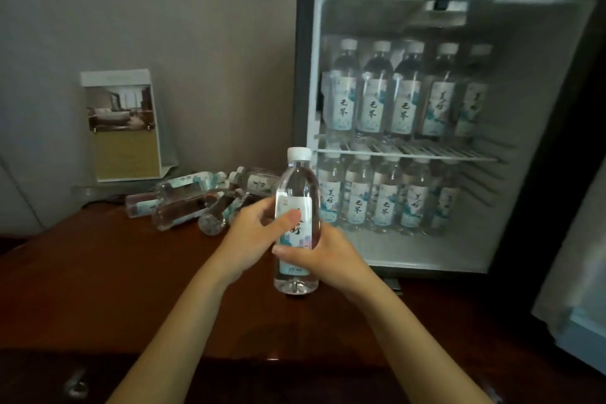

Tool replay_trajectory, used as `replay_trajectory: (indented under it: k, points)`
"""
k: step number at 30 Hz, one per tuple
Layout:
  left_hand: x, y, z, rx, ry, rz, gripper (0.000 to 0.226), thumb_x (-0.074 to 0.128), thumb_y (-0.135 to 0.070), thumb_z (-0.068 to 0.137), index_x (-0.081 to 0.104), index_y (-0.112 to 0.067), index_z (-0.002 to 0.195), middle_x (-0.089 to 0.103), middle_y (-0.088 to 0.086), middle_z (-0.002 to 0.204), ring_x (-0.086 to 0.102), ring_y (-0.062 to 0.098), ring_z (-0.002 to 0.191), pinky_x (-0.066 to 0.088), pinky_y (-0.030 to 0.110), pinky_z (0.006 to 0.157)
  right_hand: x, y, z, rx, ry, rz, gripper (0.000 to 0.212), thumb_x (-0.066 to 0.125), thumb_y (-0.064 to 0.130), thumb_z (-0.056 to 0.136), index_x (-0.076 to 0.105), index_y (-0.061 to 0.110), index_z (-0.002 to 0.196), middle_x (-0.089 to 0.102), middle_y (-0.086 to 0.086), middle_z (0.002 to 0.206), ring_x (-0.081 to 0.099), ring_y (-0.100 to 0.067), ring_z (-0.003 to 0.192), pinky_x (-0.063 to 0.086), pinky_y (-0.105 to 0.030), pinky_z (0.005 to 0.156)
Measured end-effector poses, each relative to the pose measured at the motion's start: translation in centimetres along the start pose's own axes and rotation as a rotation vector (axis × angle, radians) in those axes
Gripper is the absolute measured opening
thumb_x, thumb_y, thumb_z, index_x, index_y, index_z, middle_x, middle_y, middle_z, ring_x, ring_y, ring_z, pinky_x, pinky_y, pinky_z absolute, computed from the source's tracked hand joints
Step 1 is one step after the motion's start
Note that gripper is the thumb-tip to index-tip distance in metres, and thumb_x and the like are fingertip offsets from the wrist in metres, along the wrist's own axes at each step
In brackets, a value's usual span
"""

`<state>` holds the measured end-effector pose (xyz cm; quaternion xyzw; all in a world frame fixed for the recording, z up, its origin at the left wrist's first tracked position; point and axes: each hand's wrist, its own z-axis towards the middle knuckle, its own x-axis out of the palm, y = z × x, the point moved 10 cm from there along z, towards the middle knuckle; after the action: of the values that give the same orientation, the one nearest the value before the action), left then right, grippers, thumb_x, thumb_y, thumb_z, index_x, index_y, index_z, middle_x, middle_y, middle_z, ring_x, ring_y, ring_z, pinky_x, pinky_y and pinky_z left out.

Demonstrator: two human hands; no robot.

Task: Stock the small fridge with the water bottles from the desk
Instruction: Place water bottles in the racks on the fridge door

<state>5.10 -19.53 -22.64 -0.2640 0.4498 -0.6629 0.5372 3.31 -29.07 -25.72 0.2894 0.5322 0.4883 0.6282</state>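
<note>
I grasp one upright water bottle (298, 184) with both hands: left hand (249, 243) wraps the label from 9 o'clock, right hand (328, 261) from 3 o'clock. The open mini fridge (305, 75), holding two rows of bottles, stands at 1 o'clock. Spare bottles (177, 207) lie on the desk (98, 289) at 10 o'clock.

The room is dimly lit, and the picture is rendered in muted, slightly grainy tones. The brightest area is formed by the white inside of the fridge (426, 256), from which pale light is thrown back. A faint sheen is carried on the dark desk (98, 289), whose near edge is lost in shadow. The water bottle (296, 193) in the middle is shown fairly sharp, while the lying bottles (183, 203) at far left are smeared. Straight lines are bowed toward the right edge.
</note>
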Motion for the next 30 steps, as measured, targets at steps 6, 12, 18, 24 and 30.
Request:
replay_trajectory:
  k: [6, 12, 18, 24, 30]
  points:
    - [9.6, -8.6, 2.3, 0.186, 0.139, -0.141, 0.035, 0.064, -0.040, 0.071, 0.066, -0.022, 0.101, 0.074, -0.004, 0.091, 0.071, 0.013, 0.080, 0.052, 0.016, 0.061, -12.0, 5.8, -6.6, -0.119, -0.269, -0.102, 0.035, 0.075, 0.044, 0.072, 0.053, 0.042, 0.099, 0.069, 0.018, 0.096, 0.065, 0.003, 0.088, 0.054, -0.021, 0.079]
    - [19.9, -21.4, 3.7, 0.461, 0.290, -0.305, 0.053, 0.067, -0.044, 0.070, 0.060, -0.015, 0.113, 0.072, -0.005, 0.097, 0.070, 0.010, 0.086, 0.053, 0.017, 0.067, -24.3, 15.0, -14.2, -0.265, -0.587, -0.339, 0.041, 0.073, 0.048, 0.071, 0.053, 0.032, 0.103, 0.067, 0.013, 0.089, 0.065, -0.005, 0.080, 0.055, -0.024, 0.071]
    - [28.2, -28.7, 4.3, 0.596, 0.430, -0.332, 0.049, 0.066, -0.034, 0.081, 0.052, -0.017, 0.125, 0.066, 0.004, 0.115, 0.069, 0.025, 0.091, 0.054, 0.049, 0.085, -33.4, 19.6, -19.6, -0.298, -0.775, -0.504, 0.045, 0.073, 0.038, 0.071, 0.049, 0.035, 0.109, 0.067, 0.003, 0.098, 0.065, -0.013, 0.091, 0.056, -0.039, 0.081]
    - [32.7, -27.0, 6.0, 0.545, 0.329, -0.154, 0.044, 0.062, -0.031, 0.086, 0.051, -0.020, 0.127, 0.062, -0.002, 0.117, 0.064, 0.012, 0.098, 0.053, 0.038, 0.088, -37.3, 15.2, -19.8, -0.203, -0.780, -0.424, 0.049, 0.069, 0.029, 0.079, 0.042, 0.028, 0.120, 0.062, 0.004, 0.107, 0.064, -0.013, 0.096, 0.054, -0.031, 0.080]
    - [33.1, -24.9, 7.2, 0.554, 0.222, -0.014, 0.045, 0.061, -0.033, 0.086, 0.053, -0.014, 0.126, 0.061, -0.006, 0.101, 0.056, 0.001, 0.083, 0.047, 0.010, 0.069, -38.7, 12.6, -19.1, -0.127, -0.752, -0.461, 0.047, 0.072, 0.036, 0.076, 0.042, 0.028, 0.112, 0.064, 0.005, 0.098, 0.066, -0.011, 0.086, 0.057, -0.028, 0.074]
